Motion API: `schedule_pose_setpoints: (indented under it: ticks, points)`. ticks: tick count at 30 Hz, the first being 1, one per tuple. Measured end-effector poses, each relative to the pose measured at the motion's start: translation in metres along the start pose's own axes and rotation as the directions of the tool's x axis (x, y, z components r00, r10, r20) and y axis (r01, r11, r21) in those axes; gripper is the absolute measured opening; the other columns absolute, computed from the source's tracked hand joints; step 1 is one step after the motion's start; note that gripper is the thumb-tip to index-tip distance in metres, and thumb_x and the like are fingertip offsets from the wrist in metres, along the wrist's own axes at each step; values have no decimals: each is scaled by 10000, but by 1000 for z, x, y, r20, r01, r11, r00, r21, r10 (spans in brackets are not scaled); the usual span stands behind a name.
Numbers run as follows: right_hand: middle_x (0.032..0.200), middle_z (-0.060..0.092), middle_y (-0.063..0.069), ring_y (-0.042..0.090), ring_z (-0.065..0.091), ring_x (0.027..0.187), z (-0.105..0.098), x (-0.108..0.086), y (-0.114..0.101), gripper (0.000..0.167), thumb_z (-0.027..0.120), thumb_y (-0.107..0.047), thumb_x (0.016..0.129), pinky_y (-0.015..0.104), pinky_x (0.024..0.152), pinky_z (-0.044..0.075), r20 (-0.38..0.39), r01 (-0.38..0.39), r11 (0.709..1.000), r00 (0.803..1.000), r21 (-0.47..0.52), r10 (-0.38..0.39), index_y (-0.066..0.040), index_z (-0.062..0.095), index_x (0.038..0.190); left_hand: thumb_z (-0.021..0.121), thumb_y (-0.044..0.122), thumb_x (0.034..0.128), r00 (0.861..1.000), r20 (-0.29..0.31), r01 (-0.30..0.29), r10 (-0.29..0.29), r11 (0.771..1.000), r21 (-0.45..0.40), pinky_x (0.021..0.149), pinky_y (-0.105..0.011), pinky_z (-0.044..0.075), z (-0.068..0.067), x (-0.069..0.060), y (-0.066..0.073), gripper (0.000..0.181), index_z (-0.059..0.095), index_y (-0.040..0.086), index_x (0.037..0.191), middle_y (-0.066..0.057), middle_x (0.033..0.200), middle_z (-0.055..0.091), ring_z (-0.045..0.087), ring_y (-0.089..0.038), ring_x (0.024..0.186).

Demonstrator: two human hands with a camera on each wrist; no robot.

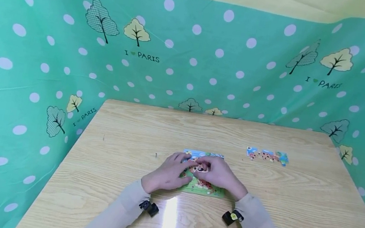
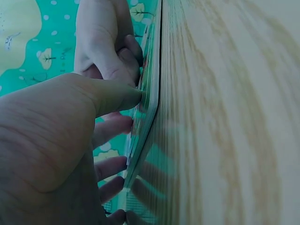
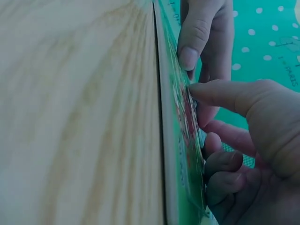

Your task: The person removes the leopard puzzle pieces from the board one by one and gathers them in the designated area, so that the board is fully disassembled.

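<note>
A small jigsaw puzzle board (image 1: 188, 189) lies flat on the wooden table, with a red spotted animal on green ground under blue sky. Over its left side is my left hand (image 1: 170, 172), its fingers fairly straight and touching the board's surface. My right hand (image 1: 217, 172) comes in from the right with thumb and index finger bent about a puzzle piece (image 1: 201, 169) bearing the animal's face. In the right wrist view, the other fingers (image 3: 224, 183) curl beside the board. Both hands hide much of the picture, and the piece's outline is partly covered.
Several loose puzzle pieces (image 1: 267, 156) lie in a row at the back right of the wooden table (image 1: 123, 128). A green dotted cloth (image 1: 196, 52) hangs behind and beside the table. Each wrist wears a small black camera (image 1: 149, 207).
</note>
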State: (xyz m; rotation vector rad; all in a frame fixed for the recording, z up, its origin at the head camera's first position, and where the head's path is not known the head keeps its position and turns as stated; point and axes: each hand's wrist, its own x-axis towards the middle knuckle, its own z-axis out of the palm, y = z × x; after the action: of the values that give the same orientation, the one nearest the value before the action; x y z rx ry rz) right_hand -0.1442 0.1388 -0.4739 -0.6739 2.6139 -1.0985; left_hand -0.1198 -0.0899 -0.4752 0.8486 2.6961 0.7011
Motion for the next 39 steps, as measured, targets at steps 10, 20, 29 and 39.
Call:
schedule_pose_setpoints:
  ticks: [10, 20, 29, 39]
  points:
    - [763, 580, -41, 105, 485, 677, 2, 1, -8, 441, 894, -382, 857, 260, 610, 386, -14, -73, 992, 997, -101, 72, -129, 760, 1191, 656, 457, 1019, 999, -39, 13, -12, 1000, 16, 1307, -538, 310, 0, 2, 0, 736, 463, 31, 1588, -157, 1672, 431, 364, -353, 1571]
    - [868, 635, -12, 144, 525, 735, -2, 4, -20, 436, 885, -385, 876, 291, 656, 430, 47, -149, 980, 987, -133, 156, -137, 717, 1193, 733, 466, 978, 1000, 0, 31, -31, 999, -16, 1301, -557, 319, -7, 4, -4, 806, 448, 57, 1611, -146, 1763, 270, 322, -389, 1599]
    - [829, 603, 7, 168, 516, 710, -1, 5, -25, 408, 913, -343, 853, 308, 629, 408, 58, -232, 967, 969, -105, 239, -154, 705, 1148, 806, 455, 933, 998, 37, 59, -56, 993, -101, 1318, -554, 281, -12, 4, -11, 866, 439, 89, 1626, -123, 1779, 229, 272, -381, 1625]
    - [803, 557, 3, 165, 463, 667, 7, -1, -27, 393, 933, -327, 827, 301, 605, 354, -10, -267, 963, 964, -29, 267, -186, 700, 1110, 802, 459, 934, 997, 35, 74, -71, 992, -101, 1318, -558, 278, -12, 1, -11, 855, 445, 103, 1625, -117, 1781, 224, 264, -377, 1628]
